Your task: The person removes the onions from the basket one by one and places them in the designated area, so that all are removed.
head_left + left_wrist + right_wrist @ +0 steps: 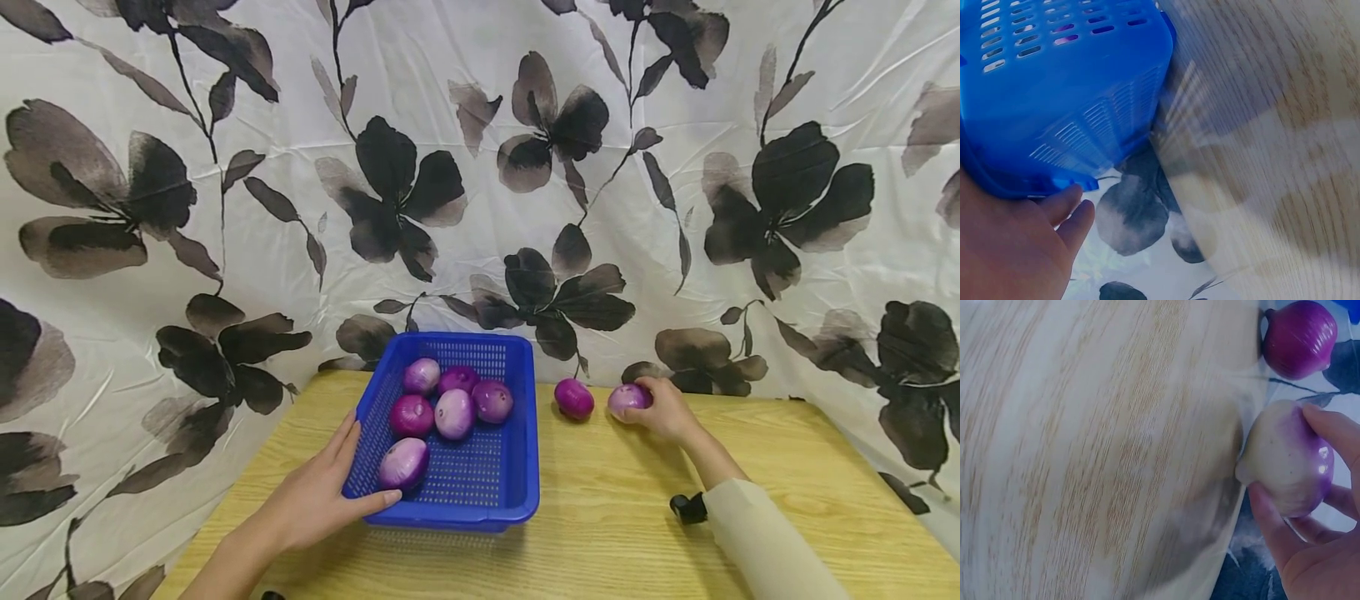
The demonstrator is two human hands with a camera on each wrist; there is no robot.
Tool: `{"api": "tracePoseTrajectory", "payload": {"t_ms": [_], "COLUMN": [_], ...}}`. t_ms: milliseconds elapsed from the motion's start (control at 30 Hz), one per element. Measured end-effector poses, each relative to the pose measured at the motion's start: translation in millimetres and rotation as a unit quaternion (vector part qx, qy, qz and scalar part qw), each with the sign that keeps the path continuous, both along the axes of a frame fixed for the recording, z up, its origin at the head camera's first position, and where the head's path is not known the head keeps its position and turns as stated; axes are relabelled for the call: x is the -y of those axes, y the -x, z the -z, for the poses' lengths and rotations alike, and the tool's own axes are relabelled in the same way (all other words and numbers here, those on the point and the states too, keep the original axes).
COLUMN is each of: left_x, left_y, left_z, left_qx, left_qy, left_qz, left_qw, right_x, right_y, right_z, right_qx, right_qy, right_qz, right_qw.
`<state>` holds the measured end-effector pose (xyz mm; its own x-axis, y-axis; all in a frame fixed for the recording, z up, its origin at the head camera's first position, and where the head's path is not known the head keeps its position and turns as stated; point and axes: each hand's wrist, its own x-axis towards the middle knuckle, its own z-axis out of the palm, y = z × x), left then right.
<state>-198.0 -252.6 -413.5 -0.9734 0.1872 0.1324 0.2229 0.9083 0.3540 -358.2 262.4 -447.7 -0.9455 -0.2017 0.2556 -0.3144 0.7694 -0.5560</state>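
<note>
A blue plastic basket [528, 467] with slotted walls holds several purple onions [455, 414]. My left hand [318, 487] rests at its near left corner, the fingers straight along the left side and the thumb over the front rim. In the left wrist view, two fingertips [1075, 219] show beside the basket's rim. To the right of the basket, my right hand [667, 410] grips a pale purple onion [1288, 459] between thumb and fingers near the table's back edge. A darker purple onion [573, 399] lies between that onion and the basket.
The wood-grain table [607, 533] meets a white cloth [480, 208] with dark flowers, hung behind and along the sides. A small black object [688, 507] shows beside the right sleeve [765, 533].
</note>
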Motion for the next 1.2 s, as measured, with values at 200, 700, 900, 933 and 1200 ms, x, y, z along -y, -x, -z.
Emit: {"api": "tracePoseTrajectory", "payload": {"t_ms": [200, 700, 900, 933, 1200], "left_x": [0.5, -0.5, -0.8, -0.8, -0.4], "left_y": [-0.5, -2.4, -1.5, -1.0, 1.1], "left_z": [0.3, 0.3, -0.5, -0.5, 0.1], "left_qx": [0.004, 0.001, -0.004, -0.004, -0.004], "left_qy": [0.002, 0.001, -0.003, -0.003, -0.004], "left_qz": [0.0, 0.001, 0.002, 0.002, 0.004], "left_qw": [1.0, 1.0, 1.0, 1.0, 1.0], "right_x": [1.6, -3.7, -7.0, -7.7, -14.5], "right_y": [0.9, -6.8, -10.4, -11.0, -19.2], "right_z": [2.4, 6.1, 3.1, 2.8, -2.8], "right_qx": [0.006, 0.017, 0.026, 0.027, 0.034], "right_qy": [0.004, 0.019, 0.024, 0.024, 0.022], "right_qz": [-0.004, -0.007, 0.0, 0.0, -0.004], "right_qw": [1.0, 1.0, 0.999, 0.999, 0.999]}}
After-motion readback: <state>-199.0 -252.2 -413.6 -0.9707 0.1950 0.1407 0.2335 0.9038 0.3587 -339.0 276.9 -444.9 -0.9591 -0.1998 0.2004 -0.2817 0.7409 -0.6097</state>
